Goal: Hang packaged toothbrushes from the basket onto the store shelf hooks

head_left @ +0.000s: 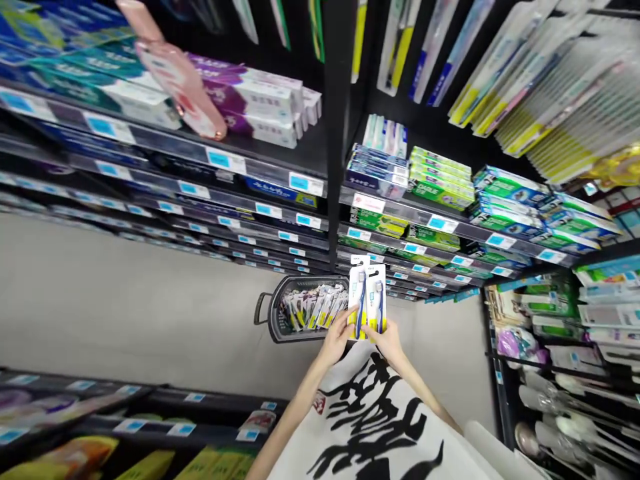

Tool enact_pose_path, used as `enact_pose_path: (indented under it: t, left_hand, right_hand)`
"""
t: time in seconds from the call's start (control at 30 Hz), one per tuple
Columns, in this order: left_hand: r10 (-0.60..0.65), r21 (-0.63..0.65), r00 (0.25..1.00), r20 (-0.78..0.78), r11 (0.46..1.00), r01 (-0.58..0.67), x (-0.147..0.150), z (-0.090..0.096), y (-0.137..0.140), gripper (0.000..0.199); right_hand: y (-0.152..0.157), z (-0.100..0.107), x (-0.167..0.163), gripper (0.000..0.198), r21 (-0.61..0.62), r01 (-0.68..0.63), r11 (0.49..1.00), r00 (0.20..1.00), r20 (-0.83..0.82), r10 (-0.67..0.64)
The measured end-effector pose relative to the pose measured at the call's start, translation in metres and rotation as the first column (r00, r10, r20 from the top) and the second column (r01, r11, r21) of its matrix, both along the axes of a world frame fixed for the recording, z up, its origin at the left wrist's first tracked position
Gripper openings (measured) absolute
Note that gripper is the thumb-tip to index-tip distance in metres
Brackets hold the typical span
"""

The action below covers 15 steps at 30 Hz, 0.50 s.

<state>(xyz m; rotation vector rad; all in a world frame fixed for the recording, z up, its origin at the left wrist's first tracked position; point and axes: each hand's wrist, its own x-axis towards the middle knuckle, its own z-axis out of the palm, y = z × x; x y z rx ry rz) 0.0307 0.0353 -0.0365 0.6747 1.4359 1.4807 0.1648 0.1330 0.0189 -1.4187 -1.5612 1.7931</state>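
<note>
Both my hands hold toothbrush packs upright below the middle of the view. My left hand (338,337) grips the left toothbrush pack (358,293). My right hand (386,339) grips the right toothbrush pack (377,293), which touches the other one side by side. Each pack is a white card with a blue and yellow brush. Just behind my left hand, a dark shopping basket (273,320) stands on the floor, filled with several more such packs (313,308).
Shelves of toothpaste boxes (440,183) face me, with blue price tags along their edges. Hanging toothbrush packs (540,87) fill the upper right. A pink item (180,80) sticks out at upper left. Pale floor (125,300) stretches left. More shelves (565,347) stand at right.
</note>
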Motion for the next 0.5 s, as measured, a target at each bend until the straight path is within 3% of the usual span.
enact_pose_path:
  t: [0.17,0.23,0.37,0.5]
  left_hand:
    - [-0.075,0.022,0.996,0.043,0.997,0.075,0.036,0.010,0.025,0.054]
    - [-0.079,-0.002,0.997,-0.019,0.997,0.079,0.056,0.016,0.035,0.053]
    - [-0.069,-0.040,0.963,-0.260,0.997,0.060,0.110,0.026,0.052,0.043]
    - [-0.037,-0.019,0.973,-0.228,0.999,0.034,0.177,0.011,0.074,0.046]
  right_hand:
    - [0.017,0.007,0.045,0.046,-0.034,0.097,0.995,0.987,-0.124,-0.100]
    - [0.027,0.007,0.067,0.049,-0.063,0.120,0.991,0.974,-0.183,-0.130]
    - [0.048,0.004,0.121,0.051,0.036,0.104,0.994,0.974,-0.205,-0.095]
    - [0.066,-0.007,0.178,0.051,0.139,0.191,0.972,0.968,-0.193,-0.162]
